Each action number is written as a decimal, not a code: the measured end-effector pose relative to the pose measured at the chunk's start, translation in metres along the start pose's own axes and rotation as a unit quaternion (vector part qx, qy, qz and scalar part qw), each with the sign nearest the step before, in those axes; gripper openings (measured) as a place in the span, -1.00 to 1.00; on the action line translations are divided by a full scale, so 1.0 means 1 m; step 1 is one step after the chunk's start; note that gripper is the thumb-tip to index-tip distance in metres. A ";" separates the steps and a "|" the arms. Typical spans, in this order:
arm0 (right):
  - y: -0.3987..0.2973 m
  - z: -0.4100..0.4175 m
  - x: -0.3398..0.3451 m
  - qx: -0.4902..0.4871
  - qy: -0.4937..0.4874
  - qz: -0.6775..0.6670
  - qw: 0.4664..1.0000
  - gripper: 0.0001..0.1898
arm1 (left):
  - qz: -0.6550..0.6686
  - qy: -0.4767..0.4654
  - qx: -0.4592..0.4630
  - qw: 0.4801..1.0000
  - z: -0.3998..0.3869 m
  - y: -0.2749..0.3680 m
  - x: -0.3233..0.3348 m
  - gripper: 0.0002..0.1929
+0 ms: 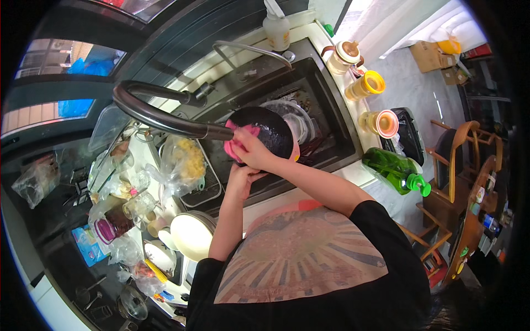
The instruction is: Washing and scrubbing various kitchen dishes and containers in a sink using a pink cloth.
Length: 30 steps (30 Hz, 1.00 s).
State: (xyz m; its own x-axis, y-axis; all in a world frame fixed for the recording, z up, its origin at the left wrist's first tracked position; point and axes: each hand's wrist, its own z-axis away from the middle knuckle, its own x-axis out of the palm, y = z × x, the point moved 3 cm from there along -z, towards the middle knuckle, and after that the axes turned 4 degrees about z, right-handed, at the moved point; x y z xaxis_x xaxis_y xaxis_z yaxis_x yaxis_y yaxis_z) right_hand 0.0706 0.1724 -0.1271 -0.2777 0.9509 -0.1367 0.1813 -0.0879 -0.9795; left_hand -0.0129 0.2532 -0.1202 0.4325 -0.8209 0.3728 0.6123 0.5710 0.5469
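A pan (pixel 275 130) with a dark, wet interior and a pale outer wall is tilted over the dark sink (pixel 331 120). My right hand (pixel 253 152) presses a pink cloth (pixel 236 149) against the pan's near-left inside. Below it, my left hand (pixel 241 178) grips the pan at its lower edge; whether on rim or handle is hidden. The black gooseneck faucet (pixel 165 120) arches over from the left, its spout end just above my right hand. Behind the pan, clear bowls (pixel 300 120) and a bundle of dark red chopsticks (pixel 316 149) lie in the sink.
Along the right ledge stand a lidded baby bottle (pixel 343 58), a yellow-rimmed jar (pixel 366 85), a pink-rimmed jar (pixel 379 123) and a green pump bottle (pixel 391 169). Left of the sink are a wire rack (pixel 213 182), a bag of yellow food (pixel 186 161) and a white pan (pixel 191 236).
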 end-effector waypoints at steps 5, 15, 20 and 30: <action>0.018 0.023 -0.032 0.077 -0.332 0.095 0.935 -0.75 | -0.010 -0.046 0.034 0.998 0.000 0.003 -0.012 -0.35; 0.033 -0.013 -0.055 0.006 0.018 0.382 0.924 -0.77 | -0.023 0.013 0.010 1.000 0.000 -0.002 -0.002 -0.28; 0.022 -0.030 -0.025 -0.019 0.081 0.152 0.985 -0.75 | -0.092 0.015 0.025 0.995 -0.004 -0.001 0.009 -0.29; -0.026 -0.005 -0.023 0.109 0.042 0.115 0.986 -0.41 | -0.488 0.003 0.317 0.813 -0.035 -0.003 0.018 -0.23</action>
State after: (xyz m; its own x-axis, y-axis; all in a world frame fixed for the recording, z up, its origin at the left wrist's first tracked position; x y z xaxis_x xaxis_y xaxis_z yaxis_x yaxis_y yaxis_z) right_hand 0.0766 0.1545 -0.0975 -0.1714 0.9188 -0.3555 0.0212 -0.3573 -0.9337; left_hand 0.0159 0.2369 -0.1418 -0.0502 -0.8793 -0.4736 0.2026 -0.4733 0.8573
